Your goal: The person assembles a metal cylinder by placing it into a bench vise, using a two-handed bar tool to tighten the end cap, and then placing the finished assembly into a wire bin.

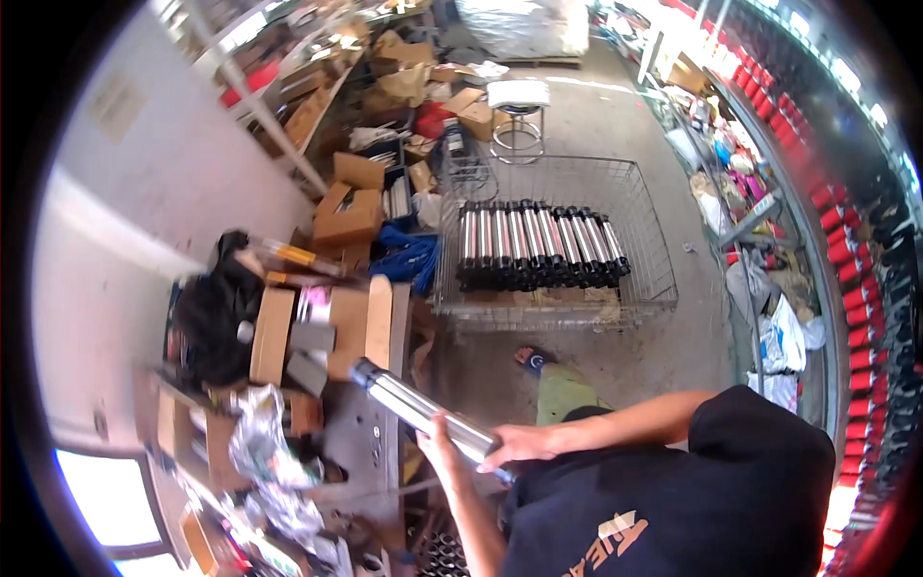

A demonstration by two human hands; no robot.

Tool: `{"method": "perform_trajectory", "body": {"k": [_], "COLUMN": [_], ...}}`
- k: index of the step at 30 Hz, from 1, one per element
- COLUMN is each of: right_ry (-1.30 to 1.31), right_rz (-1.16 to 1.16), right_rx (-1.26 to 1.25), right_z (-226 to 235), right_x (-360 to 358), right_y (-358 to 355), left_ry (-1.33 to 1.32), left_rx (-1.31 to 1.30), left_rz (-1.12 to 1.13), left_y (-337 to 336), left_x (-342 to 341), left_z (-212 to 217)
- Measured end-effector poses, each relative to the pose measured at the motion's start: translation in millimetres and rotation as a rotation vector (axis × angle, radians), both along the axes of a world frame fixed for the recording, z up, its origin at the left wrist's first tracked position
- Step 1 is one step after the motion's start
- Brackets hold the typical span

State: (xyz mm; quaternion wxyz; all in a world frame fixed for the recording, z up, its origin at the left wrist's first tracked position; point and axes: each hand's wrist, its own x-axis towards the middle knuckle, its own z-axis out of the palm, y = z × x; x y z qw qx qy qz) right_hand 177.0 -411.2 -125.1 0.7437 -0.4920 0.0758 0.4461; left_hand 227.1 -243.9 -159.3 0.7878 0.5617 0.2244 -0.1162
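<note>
I hold a shiny silver metal tube with black end caps (409, 402) tilted in front of my body, one end pointing out over the workbench (351, 438). My left hand (440, 448) is wrapped round the tube's lower half from the side and below. Close to the tube's near end, my right hand (524, 444) is closed on it; some of its fingers are hidden. Beyond my hands, several similar silver tubes with black ends (538, 240) lie side by side in a wire mesh basket (659, 255).
An open cardboard box (378, 322) sits on the bench at left, near clear plastic bags (260, 433). Farther back are more cartons (348, 216) and a round stool (519, 96). Racks of red and black parts (856, 317) line the right. My foot (531, 360) stands near the basket.
</note>
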Motion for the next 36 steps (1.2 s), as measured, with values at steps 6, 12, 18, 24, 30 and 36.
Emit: {"method": "perform_trajectory", "body": {"k": [6,12,18,24,30,36], "right_ry": [0.038,0.098,0.372,0.084,-0.206,-0.758], "right_rz": [-0.33,-0.578,-0.438,-0.591,-0.874,-0.729], "right_rx": [-0.366,-0.946,-1.404,-1.539,-1.275,-1.387], "right_z": [-73,-209,-372,-510,-533,-356], "right_x": [80,190,290,306,314,332], "right_y": [-163,-353,-479,-507,-522,-300], "left_ry": [0.043,0.394,0.875,0.974,1.187,0.916], "left_rx": [0.338,0.09,0.279,0.356,0.43,0.624], "left_rz": [-0.475,-0.434,-0.399,-0.177,-0.105,-0.198], "left_y": [-136,-186,-96,8,27,21], "left_x": [111,119,9,-129,-226,-306], "left_z": [-57,-106,-203,-218,-183,-253]}}
